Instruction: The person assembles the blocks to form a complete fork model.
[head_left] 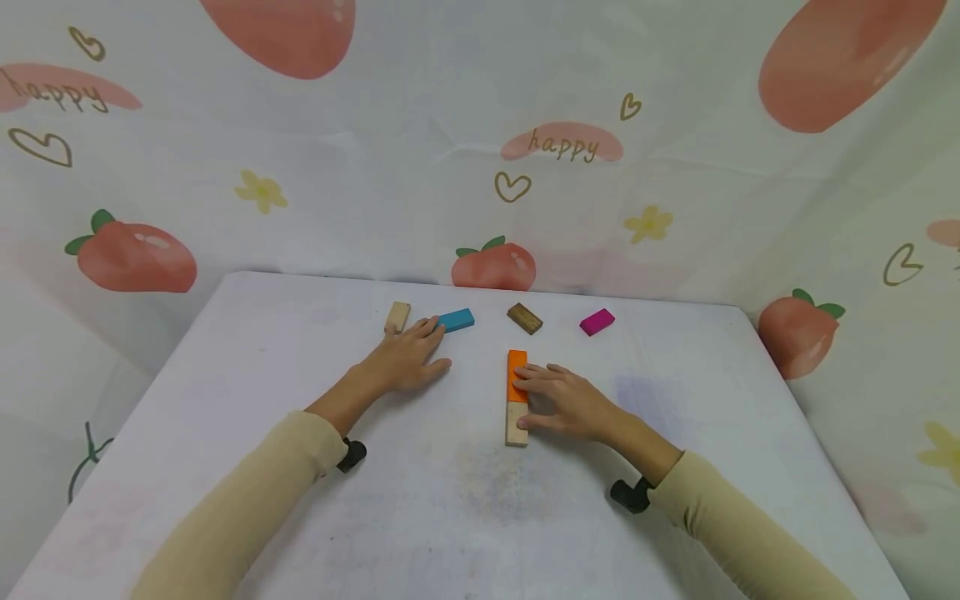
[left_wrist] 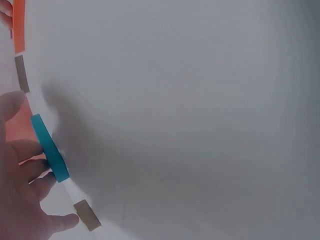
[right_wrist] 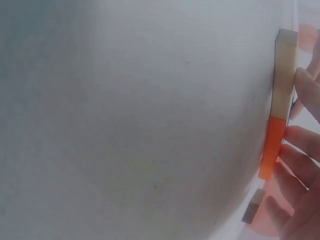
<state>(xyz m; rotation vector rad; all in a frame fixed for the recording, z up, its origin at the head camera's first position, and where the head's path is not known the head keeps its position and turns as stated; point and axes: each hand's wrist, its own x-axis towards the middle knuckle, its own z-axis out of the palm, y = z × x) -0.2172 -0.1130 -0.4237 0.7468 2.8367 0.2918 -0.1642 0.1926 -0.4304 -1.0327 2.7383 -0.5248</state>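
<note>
Head view, orange block (head_left: 517, 360) touching right fingers (head_left: 537, 387)

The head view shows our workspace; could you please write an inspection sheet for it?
Surface: white table, faintly stained.
Job's things: orange block and pale block, end to end; farther back, blue block, brown block, magenta block, second pale block.
Clutter: nothing seen.
Hands: left hand touches blue block; right hand touches orange block and pale block.
Cables: thin dark cord beyond the table's left edge.
Surroundings: white backdrop printed with peaches.
</note>
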